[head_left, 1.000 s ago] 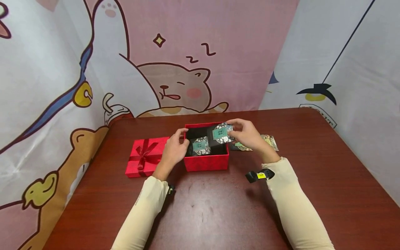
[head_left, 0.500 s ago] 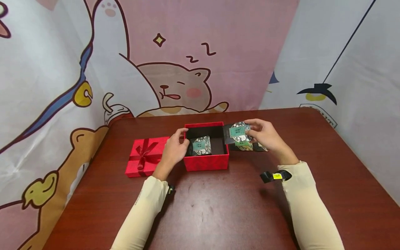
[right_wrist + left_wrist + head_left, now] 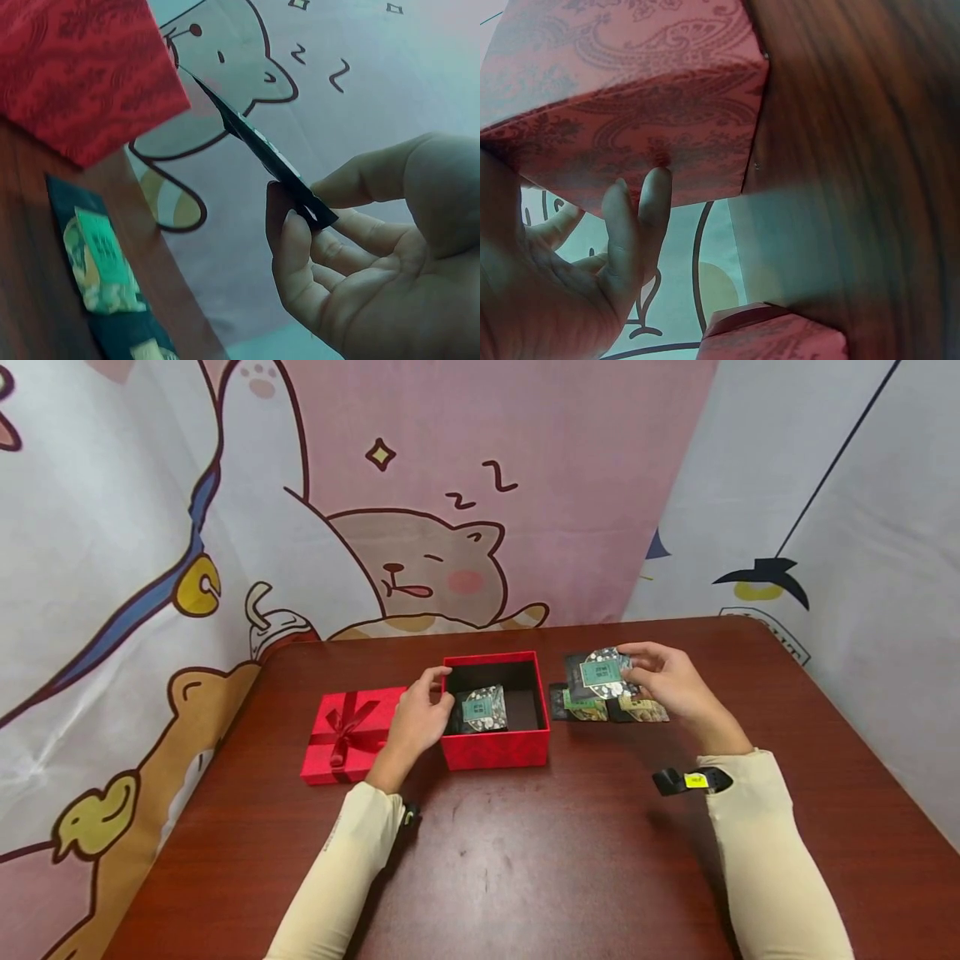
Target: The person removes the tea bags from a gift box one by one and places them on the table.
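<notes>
A red patterned gift box (image 3: 495,750) with a dark inside stands uncovered mid-table. My left hand (image 3: 420,714) grips its left wall near the rim; fingertips press the outer side (image 3: 652,97) in the left wrist view. One black sachet with a green label (image 3: 483,708) lies inside the box. To the right of the box, my right hand (image 3: 667,681) pinches a similar sachet (image 3: 600,672) by its right edge, thumb on one face and fingers on the other. The right wrist view shows this held sachet (image 3: 259,146) edge-on, above the table.
Two more sachets, one with a green label (image 3: 581,707) and one with a yellowish label (image 3: 642,710), lie side by side right of the box, partly under the raised one. The red lid with a ribbon bow (image 3: 330,718) lies left of the box. A cartoon-printed cloth (image 3: 570,527) hangs behind the table.
My right hand has carried the pinched sachet out of the box and rightward, over the sachets on the table. The left hand keeps its grip on the box wall.
</notes>
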A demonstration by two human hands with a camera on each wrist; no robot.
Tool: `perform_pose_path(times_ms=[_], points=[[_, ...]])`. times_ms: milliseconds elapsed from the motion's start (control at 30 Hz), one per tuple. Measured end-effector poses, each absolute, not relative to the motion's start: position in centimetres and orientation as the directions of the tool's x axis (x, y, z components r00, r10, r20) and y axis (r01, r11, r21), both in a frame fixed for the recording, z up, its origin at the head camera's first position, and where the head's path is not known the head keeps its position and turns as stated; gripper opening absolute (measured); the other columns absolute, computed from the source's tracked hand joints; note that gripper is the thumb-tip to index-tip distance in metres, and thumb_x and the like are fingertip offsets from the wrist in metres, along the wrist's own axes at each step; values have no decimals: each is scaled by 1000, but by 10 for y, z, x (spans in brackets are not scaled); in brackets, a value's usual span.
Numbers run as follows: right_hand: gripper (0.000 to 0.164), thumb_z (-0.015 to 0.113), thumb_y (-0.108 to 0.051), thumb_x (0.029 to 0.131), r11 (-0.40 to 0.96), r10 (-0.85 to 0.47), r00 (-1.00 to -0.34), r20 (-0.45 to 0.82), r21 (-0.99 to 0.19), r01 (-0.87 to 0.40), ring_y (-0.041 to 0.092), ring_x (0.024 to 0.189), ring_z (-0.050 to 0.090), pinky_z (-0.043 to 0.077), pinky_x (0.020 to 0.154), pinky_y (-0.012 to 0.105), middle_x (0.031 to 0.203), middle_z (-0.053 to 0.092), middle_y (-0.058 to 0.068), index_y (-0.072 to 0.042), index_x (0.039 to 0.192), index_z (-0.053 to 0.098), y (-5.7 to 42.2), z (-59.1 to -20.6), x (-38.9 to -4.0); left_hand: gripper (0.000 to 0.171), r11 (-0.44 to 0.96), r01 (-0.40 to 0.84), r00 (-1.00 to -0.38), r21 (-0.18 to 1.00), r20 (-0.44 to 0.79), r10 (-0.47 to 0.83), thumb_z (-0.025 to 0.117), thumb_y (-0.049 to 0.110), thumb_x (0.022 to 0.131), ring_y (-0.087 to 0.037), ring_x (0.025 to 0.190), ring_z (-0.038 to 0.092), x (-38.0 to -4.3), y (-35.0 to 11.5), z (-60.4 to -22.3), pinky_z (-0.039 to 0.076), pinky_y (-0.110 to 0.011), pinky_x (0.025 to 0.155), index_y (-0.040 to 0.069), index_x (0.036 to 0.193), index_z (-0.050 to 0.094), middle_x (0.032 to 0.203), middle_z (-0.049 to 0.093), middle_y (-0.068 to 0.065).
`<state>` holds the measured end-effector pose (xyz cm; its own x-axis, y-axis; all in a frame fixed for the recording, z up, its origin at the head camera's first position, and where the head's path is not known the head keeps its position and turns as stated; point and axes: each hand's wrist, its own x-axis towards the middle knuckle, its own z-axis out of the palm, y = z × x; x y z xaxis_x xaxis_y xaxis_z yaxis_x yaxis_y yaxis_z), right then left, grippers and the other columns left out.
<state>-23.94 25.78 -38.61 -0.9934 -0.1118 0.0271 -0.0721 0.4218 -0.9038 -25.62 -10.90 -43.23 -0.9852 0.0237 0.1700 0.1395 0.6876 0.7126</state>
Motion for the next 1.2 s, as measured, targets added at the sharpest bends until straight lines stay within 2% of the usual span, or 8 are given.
perform_pose_path(times_ms=[400,467,567,633,700,967,1033,1200], points=[[48,54,-14,99,424,-21,-1000,-15,-905,5,-3,88,58,55,69,25,137,50,25,2,143,44,294,-397,-237,42,681,151,-984,717,177,32,52,23,93,-27,114,60,-256,-109,-431,45,-50,94,25,135,56,124,66,-9],[48,54,-13,99,427,-6,-1000,-8,-904,4,-3,86,59,56,69,26,130,54,20,2,143,45,300,-400,-237,42,681,151,-984,716,178,31,53,22,93,-27,114,60,-256,-109,-431,45,-50,95,26,135,56,123,66,-8],[48,55,-13,99,437,14,-1000,5,-899,2,-1,82,59,55,66,26,117,59,5,3,142,45,309,-403,-237,41,679,153,-983,718,180,31,53,21,93,-27,114,60,-256,-109,-432,45,-50,95,26,134,56,123,67,-8],[48,56,-13,98,444,31,-1000,5,-896,10,0,79,58,54,64,26,109,59,-5,3,142,46,314,-405,-236,41,678,151,-983,719,179,29,53,21,93,-26,114,60,-255,-109,-432,45,-50,95,26,134,56,123,67,-8],[47,56,-14,98,444,52,-999,-4,-896,26,2,78,58,54,64,26,105,59,-9,3,142,46,319,-407,-235,41,677,150,-984,721,176,30,53,22,93,-26,115,59,-255,-109,-433,45,-50,95,26,134,56,123,66,-8],[48,51,-19,101,449,103,-993,-50,-889,92,3,83,60,56,71,28,123,54,13,1,144,43,336,-415,-232,41,675,140,-985,725,168,23,53,23,93,-27,116,59,-255,-110,-432,44,-50,96,26,134,56,124,66,-7],[48,50,-19,101,442,105,-993,-57,-892,98,3,83,60,56,71,28,121,55,9,2,144,43,341,-417,-232,41,673,141,-985,726,172,21,53,23,93,-27,115,59,-255,-110,-432,44,-50,96,26,134,56,123,66,-8],[47,51,-16,100,411,109,-991,-75,-905,113,4,82,59,55,69,27,104,56,-11,3,142,42,352,-423,-232,41,674,152,-982,723,186,22,52,22,93,-26,115,59,-255,-110,-433,44,-50,97,26,134,56,122,67,-7]])
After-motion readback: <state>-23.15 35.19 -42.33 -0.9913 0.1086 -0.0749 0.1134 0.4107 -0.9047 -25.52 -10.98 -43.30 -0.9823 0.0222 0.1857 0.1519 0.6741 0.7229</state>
